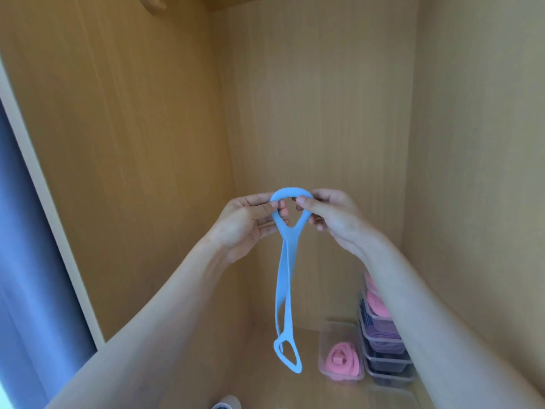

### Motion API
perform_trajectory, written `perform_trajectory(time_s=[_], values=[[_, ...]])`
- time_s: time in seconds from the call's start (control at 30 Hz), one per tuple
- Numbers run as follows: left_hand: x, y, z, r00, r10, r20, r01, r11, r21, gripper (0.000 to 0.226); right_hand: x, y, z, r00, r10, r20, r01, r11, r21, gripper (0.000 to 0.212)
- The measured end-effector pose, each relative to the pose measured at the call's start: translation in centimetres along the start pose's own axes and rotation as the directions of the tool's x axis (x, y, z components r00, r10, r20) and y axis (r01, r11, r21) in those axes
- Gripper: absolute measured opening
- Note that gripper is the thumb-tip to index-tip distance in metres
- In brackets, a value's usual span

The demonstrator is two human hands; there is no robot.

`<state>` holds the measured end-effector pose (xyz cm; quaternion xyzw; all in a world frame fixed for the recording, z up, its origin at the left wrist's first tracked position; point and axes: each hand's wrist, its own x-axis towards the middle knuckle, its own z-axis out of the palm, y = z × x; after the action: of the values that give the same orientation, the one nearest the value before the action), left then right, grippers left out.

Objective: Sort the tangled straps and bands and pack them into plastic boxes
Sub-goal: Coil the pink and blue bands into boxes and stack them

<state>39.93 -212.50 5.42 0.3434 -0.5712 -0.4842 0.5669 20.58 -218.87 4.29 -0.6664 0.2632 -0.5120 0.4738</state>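
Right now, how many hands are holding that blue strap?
2. The left hand pinches the left side of the blue strap's top loop, and the right hand pinches the right side. The rest of the strap hangs free below them.

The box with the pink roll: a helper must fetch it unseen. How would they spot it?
Look at the floor of the wooden cupboard, near its right wall. Left of the stack of boxes stands one clear box, unstacked, holding only a coiled pink band.
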Motion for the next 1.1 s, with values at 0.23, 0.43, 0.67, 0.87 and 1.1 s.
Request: perform_trajectory(time_s=[0.23, 0.43, 0.67, 0.87, 1.1], values=[[-0.9, -0.6, -0.4, 0.998, 0.024, -0.054, -0.023, 1.000, 0.014, 0.032, 1.2, -1.8, 1.2, 0.996, -0.083, -0.029, 0.079, 0.992, -0.100, 0.012], [-3.6, -6.2, 0.6, 0.993, -0.120, -0.020, 0.122, 0.973, 0.196, 0.050, 1.9, -3.7, 1.5, 0.989, -0.145, -0.005, 0.143, 0.982, -0.125, 0.014], [-4.1, -8.3, 2.6, 0.987, -0.160, 0.006, 0.144, 0.900, 0.411, 0.026, 2.1, -4.5, 0.8, 0.985, -0.171, 0.005, 0.171, 0.976, -0.137, 0.009], [-3.6, -7.1, 1.7, 0.983, -0.181, 0.027, 0.142, 0.849, 0.509, 0.024, 1.8, -4.8, -0.2, 0.986, -0.167, -0.014, 0.162, 0.973, -0.163, 0.011], [-4.0, -8.0, 0.8, 0.974, -0.227, 0.008, 0.154, 0.686, 0.711, 0.016, 1.4, -5.5, 0.4, 0.982, -0.187, -0.006, 0.184, 0.971, -0.153, 0.014]])
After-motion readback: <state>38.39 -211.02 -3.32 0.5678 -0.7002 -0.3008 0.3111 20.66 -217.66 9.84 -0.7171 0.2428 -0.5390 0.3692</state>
